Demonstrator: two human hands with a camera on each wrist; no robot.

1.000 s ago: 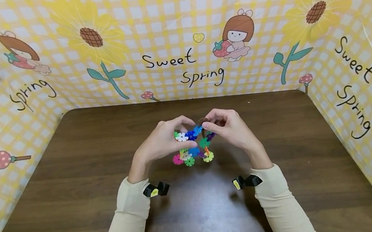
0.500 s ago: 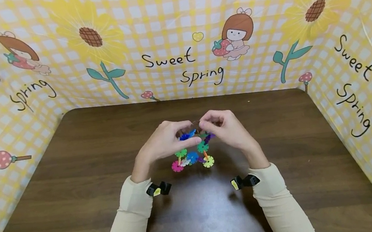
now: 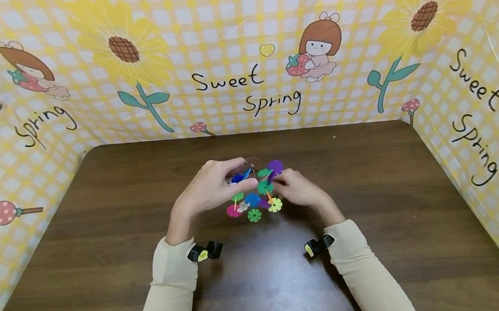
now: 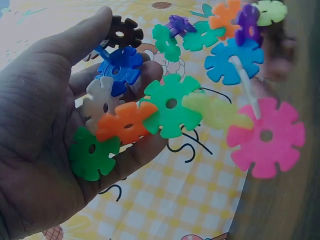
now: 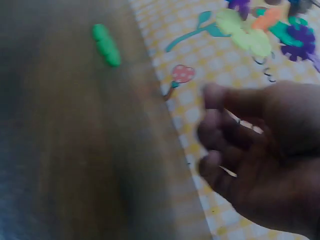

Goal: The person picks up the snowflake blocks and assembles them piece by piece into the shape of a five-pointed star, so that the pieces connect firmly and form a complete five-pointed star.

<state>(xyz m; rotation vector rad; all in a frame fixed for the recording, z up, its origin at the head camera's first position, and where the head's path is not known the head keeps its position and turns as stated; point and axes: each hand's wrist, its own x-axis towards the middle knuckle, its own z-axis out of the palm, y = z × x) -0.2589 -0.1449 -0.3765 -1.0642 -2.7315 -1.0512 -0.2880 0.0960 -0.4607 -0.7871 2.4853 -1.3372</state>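
My left hand (image 3: 208, 187) grips a linked build of flower-shaped interlocking plastic discs (image 3: 265, 187) from its left side, above the table. In the left wrist view, the palm and curled fingers cradle its dark blue disc (image 4: 120, 70), orange disc (image 4: 127, 122) and green disc (image 4: 94, 152). A brown disc (image 3: 253, 163) tops the build, and a purple disc (image 3: 275, 167) sticks out at its upper right. Just right of the build is my right hand (image 3: 303, 190); in the right wrist view its fingers (image 5: 212, 130) curl loosely with nothing between them.
One loose green disc (image 3: 255, 215) lies on the brown wooden table (image 3: 267, 290), below the build. Yellow checked cloth (image 3: 224, 32) with printed flowers walls the table's back and sides.
My right hand has let go of the top of the build and moved down and away from it. The left hand has shifted the build slightly left, uncovering the loose green disc.
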